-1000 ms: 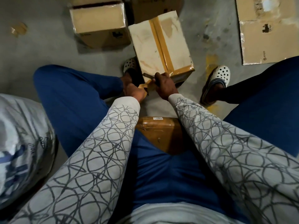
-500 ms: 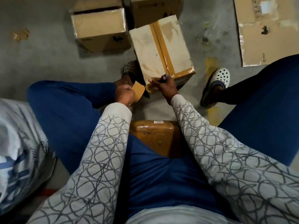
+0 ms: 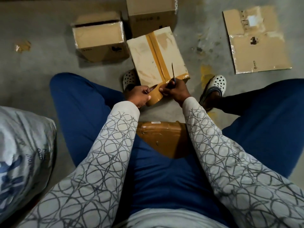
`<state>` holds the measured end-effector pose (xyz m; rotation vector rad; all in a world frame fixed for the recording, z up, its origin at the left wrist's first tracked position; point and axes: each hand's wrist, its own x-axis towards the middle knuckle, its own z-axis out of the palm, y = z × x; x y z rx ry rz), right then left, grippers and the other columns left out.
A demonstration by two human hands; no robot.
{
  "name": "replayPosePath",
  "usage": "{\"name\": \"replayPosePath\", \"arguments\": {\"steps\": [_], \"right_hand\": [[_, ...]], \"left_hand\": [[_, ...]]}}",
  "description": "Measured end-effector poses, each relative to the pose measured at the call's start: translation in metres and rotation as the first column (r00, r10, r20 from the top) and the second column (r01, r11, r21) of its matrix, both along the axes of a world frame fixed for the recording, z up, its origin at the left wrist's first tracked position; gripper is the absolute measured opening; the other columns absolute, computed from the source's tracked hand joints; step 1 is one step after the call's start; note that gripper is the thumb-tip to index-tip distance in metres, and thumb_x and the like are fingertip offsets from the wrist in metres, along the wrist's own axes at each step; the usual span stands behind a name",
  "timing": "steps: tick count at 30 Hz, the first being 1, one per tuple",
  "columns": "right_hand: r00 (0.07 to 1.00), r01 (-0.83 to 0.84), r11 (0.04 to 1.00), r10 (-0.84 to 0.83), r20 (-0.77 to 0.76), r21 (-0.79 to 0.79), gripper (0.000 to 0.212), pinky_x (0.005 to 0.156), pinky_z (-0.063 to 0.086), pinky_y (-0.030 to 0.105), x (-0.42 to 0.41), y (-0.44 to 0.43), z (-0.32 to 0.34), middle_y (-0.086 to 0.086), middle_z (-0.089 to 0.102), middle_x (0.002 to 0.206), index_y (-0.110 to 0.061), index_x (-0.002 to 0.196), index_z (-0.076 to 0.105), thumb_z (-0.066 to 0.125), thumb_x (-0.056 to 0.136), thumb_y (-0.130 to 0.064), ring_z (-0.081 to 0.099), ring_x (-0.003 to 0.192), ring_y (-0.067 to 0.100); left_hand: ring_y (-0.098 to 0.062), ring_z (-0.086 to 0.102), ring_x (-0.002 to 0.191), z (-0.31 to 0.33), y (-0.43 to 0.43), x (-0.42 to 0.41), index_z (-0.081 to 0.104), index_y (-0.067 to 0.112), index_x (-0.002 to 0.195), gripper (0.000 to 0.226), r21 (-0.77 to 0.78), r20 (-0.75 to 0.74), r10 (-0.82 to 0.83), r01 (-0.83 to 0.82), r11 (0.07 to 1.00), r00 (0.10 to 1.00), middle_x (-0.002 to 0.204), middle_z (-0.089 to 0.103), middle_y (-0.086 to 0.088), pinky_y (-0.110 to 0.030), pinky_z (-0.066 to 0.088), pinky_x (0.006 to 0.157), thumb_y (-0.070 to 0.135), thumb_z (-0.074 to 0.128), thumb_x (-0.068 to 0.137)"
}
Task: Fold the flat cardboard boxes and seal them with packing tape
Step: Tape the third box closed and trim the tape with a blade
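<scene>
View from above of a seated person, both forearms in grey scribble-patterned sleeves [image 3: 107, 153] reaching forward between the knees, the hands meeting close together. The left hand [image 3: 139, 96] grips a brown tape roll [image 3: 155, 97], fingers curled over its rim. The right hand [image 3: 178, 92], just beside it, is closed round the handle of a thin knife [image 3: 172, 71], whose blade points away from the body; its fingertips touch the roll. Both hands hover at the near edge of a taped box [image 3: 148, 58] on the concrete floor [image 3: 41, 46], a brown strip running down its top. A second box [image 3: 98, 38] and a third box [image 3: 151, 18] sit behind it. A flat cardboard sheet [image 3: 258, 46] lies well apart to the right.
</scene>
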<state>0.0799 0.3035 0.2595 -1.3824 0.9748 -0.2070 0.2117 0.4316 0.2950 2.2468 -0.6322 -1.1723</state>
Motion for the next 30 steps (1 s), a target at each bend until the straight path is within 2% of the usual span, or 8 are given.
{"name": "replayPosePath", "arguments": {"steps": [4,8,11,15,18,22,26,30], "right_hand": [[0.995,0.096,0.995,-0.097,-0.021,-0.019,0.043,0.068,0.056,0.017,-0.019,-0.005,-0.001,0.008,0.067,0.097,-0.016,0.083,0.044,0.079,0.076,0.007,0.066,0.084,0.011],[0.986,0.153,0.988,-0.152,-0.071,0.007,0.043,0.093,0.056,0.050,-0.031,-0.013,-0.015,0.005,0.070,0.093,-0.015,0.086,0.050,0.084,0.065,-0.001,0.069,0.097,0.028],[0.975,0.101,0.995,-0.104,-0.199,-0.026,0.040,0.091,0.055,0.057,-0.034,-0.023,-0.053,0.009,0.071,0.089,-0.024,0.075,0.049,0.084,0.054,-0.021,0.069,0.096,0.033],[0.914,0.028,0.996,-0.061,-0.400,-0.089,0.038,0.089,0.058,0.046,-0.033,-0.012,-0.033,0.009,0.074,0.097,-0.018,0.093,0.065,0.084,0.060,-0.027,0.071,0.096,0.028],[0.878,-0.026,0.993,-0.032,-0.478,-0.115,0.045,0.095,0.056,0.040,-0.030,0.004,-0.008,0.013,0.071,0.115,-0.013,0.117,0.067,0.080,0.074,-0.018,0.067,0.106,0.030],[0.841,-0.045,0.989,-0.039,-0.539,-0.142,0.045,0.096,0.049,0.035,-0.031,0.014,-0.005,0.017,0.063,0.130,-0.007,0.127,0.062,0.074,0.085,-0.019,0.059,0.121,0.034],[0.835,-0.055,0.987,-0.037,-0.550,-0.150,0.046,0.099,0.047,0.035,-0.030,0.018,-0.003,0.017,0.060,0.134,-0.007,0.130,0.058,0.072,0.087,-0.016,0.057,0.124,0.034],[0.853,-0.046,0.981,-0.058,-0.519,-0.187,0.046,0.096,0.047,0.034,-0.030,0.023,0.002,0.016,0.061,0.132,-0.009,0.131,0.057,0.071,0.088,-0.017,0.057,0.123,0.034]], "left_hand": [[-0.032,0.059,0.108,-0.002,-0.010,-0.013,0.065,0.021,0.086,0.019,-0.031,-0.021,-0.054,0.054,0.998,0.998,0.102,0.058,-0.005,-0.040,0.053,0.089,0.003,0.065,0.090],[-0.021,0.054,0.094,-0.005,-0.018,-0.022,0.064,0.009,0.098,0.019,-0.094,-0.082,-0.019,0.012,0.996,0.996,0.099,0.057,-0.009,-0.039,0.053,0.090,-0.008,0.061,0.090],[-0.020,0.055,0.090,-0.009,-0.019,-0.027,0.068,0.007,0.102,0.019,-0.077,-0.080,-0.012,0.006,0.997,0.997,0.095,0.059,-0.008,-0.034,0.054,0.083,-0.006,0.062,0.090],[-0.016,0.057,0.078,-0.017,-0.014,-0.034,0.070,0.004,0.105,0.016,-0.008,-0.045,0.014,-0.014,1.000,0.999,0.094,0.062,-0.009,-0.022,0.054,0.059,0.000,0.063,0.091],[-0.026,0.062,0.086,-0.023,-0.010,-0.049,0.069,0.006,0.103,0.013,0.090,-0.012,-0.048,0.048,0.995,0.999,0.100,0.063,-0.013,-0.037,0.059,0.074,0.004,0.062,0.093],[-0.031,0.063,0.104,-0.026,-0.010,-0.068,0.071,0.004,0.101,0.014,0.140,0.183,-0.178,0.154,0.978,0.967,0.110,0.068,-0.017,-0.032,0.048,0.083,0.006,0.059,0.094],[-0.031,0.058,0.115,-0.028,-0.014,-0.068,0.072,0.005,0.105,0.019,0.163,0.231,-0.148,0.111,0.980,0.962,0.117,0.066,-0.016,-0.034,0.046,0.093,0.001,0.057,0.094],[-0.033,0.059,0.111,-0.031,-0.015,-0.068,0.073,0.007,0.102,0.017,0.120,0.274,-0.114,0.083,0.989,0.955,0.112,0.068,-0.016,-0.032,0.046,0.086,0.004,0.058,0.094]]}}
